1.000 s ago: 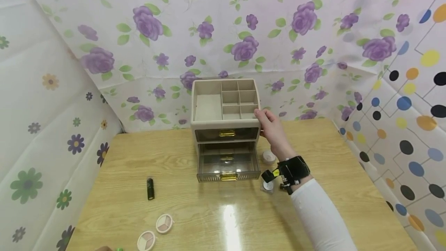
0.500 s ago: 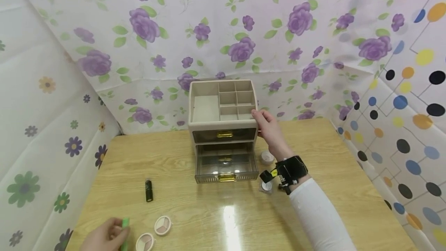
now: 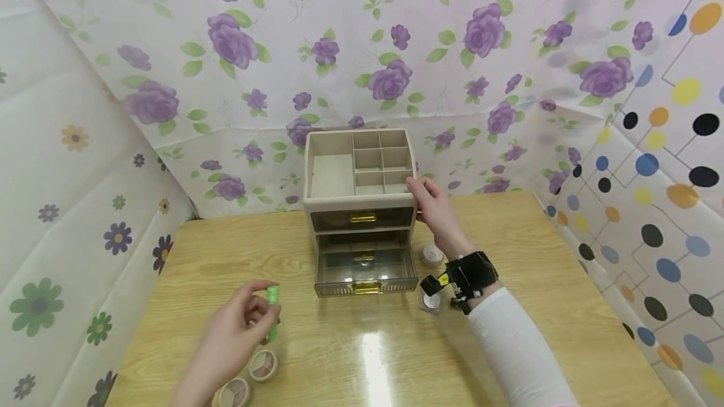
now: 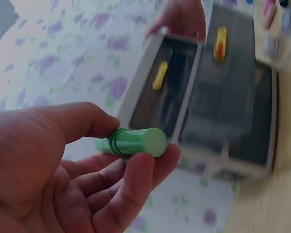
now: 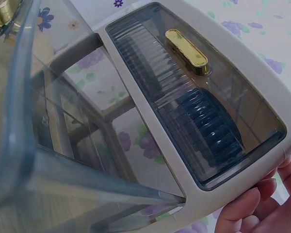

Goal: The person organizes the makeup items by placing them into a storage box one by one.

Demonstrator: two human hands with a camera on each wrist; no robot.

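In the head view, my left hand [image 3: 232, 335] pinches a small green lipstick tube [image 3: 273, 313] above the table, left of the organizer. The left wrist view shows the tube [image 4: 136, 142] between thumb and fingertips, its pale round end outward. A beige cosmetics organizer [image 3: 362, 202] stands at the back of the table. Its upper drawer [image 5: 203, 97] is closed; a clear lower drawer [image 3: 366, 274] is pulled out and looks bare inside. My right hand [image 3: 441, 212] grips the organizer's right side, thumb on the top rim. The fingers' far side is hidden.
Two round three-colour compacts [image 3: 263, 365] lie beneath my left forearm. Right of the organizer are a white round jar [image 3: 432, 254] and a clear square case [image 3: 431, 302], near my right wrist. Patterned cloth [image 3: 254, 80] walls the table at the back and sides.
My left hand has come in from the lower left edge, carrying the green lipstick tube up and right. It now covers the black tube. The right hand stays on the organizer.
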